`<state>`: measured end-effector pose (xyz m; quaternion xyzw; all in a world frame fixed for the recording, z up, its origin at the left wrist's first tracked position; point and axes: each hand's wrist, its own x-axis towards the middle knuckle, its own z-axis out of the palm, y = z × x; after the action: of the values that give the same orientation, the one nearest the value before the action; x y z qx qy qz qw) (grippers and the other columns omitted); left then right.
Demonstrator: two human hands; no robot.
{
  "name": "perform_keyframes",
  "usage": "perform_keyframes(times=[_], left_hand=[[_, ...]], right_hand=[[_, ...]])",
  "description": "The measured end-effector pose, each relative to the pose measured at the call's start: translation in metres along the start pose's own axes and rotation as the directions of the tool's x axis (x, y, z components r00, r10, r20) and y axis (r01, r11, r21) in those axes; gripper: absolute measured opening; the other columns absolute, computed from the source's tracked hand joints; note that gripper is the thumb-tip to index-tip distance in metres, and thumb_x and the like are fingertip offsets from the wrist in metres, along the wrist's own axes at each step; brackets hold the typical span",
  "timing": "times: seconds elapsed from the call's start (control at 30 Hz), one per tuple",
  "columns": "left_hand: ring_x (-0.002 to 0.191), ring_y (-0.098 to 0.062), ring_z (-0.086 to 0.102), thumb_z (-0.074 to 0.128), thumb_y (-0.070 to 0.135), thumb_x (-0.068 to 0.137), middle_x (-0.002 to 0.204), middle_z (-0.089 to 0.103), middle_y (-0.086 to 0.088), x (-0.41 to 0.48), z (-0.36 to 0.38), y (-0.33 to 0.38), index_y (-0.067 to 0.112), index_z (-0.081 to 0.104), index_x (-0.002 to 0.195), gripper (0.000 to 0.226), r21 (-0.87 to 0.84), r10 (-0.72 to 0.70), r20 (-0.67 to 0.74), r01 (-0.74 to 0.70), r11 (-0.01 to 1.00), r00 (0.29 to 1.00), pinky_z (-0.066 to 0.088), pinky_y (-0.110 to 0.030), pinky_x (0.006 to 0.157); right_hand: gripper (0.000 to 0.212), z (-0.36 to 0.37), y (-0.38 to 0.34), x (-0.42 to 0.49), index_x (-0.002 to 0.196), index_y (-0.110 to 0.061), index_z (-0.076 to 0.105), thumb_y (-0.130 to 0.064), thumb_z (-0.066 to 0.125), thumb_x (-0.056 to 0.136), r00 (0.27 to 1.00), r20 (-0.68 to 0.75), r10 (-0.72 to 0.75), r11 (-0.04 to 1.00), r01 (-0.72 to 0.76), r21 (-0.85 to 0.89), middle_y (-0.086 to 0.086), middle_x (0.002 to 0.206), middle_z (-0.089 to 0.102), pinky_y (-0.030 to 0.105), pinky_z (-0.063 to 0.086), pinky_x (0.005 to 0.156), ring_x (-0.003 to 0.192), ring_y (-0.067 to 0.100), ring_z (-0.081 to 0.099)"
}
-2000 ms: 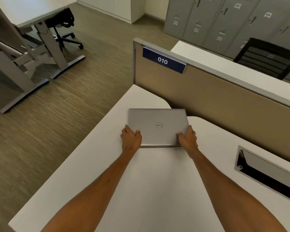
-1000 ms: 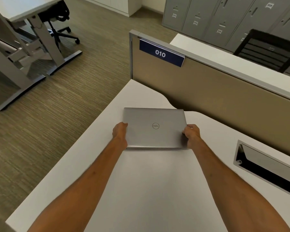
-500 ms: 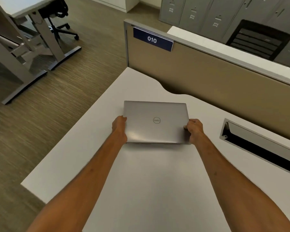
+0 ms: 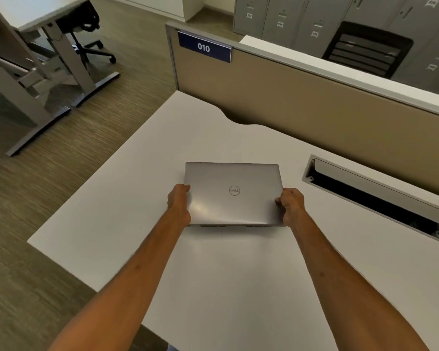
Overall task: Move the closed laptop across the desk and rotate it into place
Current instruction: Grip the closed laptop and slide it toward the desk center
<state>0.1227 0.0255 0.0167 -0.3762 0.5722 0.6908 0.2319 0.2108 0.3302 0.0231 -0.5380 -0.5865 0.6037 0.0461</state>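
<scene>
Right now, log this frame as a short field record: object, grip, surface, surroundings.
object: closed silver laptop, lid up, logo visible
left hand: grips the laptop's left edge
right hand: grips its right edge
surface: white desk; whether the laptop is lifted, cannot tell
to the right: open cable tray
behind: tan divider with sign 010

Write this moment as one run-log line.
laptop: closed, logo up | left hand: gripping left edge | right hand: gripping right edge | desk

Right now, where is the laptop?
Mid-frame on the white desk, the laptop sits gripped between left hand and right hand, left of the cable tray.
</scene>
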Motion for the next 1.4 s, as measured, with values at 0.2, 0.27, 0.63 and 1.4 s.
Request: perform_keyframes(times=[0.2,0.27,0.63,1.4], left_hand=[[0.139,-0.039,0.063,0.072,0.033,0.074,0.151,0.066,-0.013,-0.034,0.009,-0.049,0.013,0.064,0.152,0.081,0.006,0.022,-0.009,-0.022,1.000,1.000,0.050,-0.057,0.122],[0.138,-0.039,0.063,0.072,0.032,0.078,0.149,0.067,-0.013,-0.051,0.014,-0.064,0.014,0.066,0.149,0.073,0.017,0.019,0.000,-0.019,1.000,1.000,0.050,-0.058,0.121],[0.116,-0.038,0.068,0.069,0.021,0.092,0.138,0.071,-0.016,-0.113,0.033,-0.147,0.018,0.074,0.120,0.028,0.082,-0.042,0.007,0.041,0.996,0.999,0.055,-0.063,0.113],[0.131,-0.041,0.068,0.069,0.034,0.077,0.139,0.074,-0.013,-0.154,0.036,-0.222,0.019,0.075,0.132,0.057,0.257,-0.072,0.055,0.055,0.965,0.996,0.056,-0.059,0.112]], right_hand=[[0.041,-0.053,0.029,-0.013,0.125,-0.009,0.065,0.002,0.049,0.089,0.999,-0.030,0.022,1.000,-0.022,0.023,0.016,0.114,0.069,0.024,0.043,0.060,0.069,0.014,0.056],[0.040,-0.071,0.040,-0.015,0.124,-0.009,0.066,0.001,0.048,0.089,0.998,-0.049,0.029,0.999,-0.028,0.027,0.018,0.113,0.070,0.025,0.043,0.061,0.069,0.015,0.056],[0.042,-0.162,0.109,-0.017,0.119,-0.014,0.068,-0.002,0.047,0.085,0.990,-0.100,0.104,0.993,-0.097,0.066,0.019,0.110,0.074,0.035,0.053,0.082,0.084,0.026,0.065],[0.039,-0.242,0.168,-0.028,0.114,-0.015,0.067,0.003,0.052,0.083,0.982,-0.187,0.015,0.998,-0.026,-0.057,0.009,0.095,0.069,0.034,0.054,0.077,0.088,0.026,0.063]])
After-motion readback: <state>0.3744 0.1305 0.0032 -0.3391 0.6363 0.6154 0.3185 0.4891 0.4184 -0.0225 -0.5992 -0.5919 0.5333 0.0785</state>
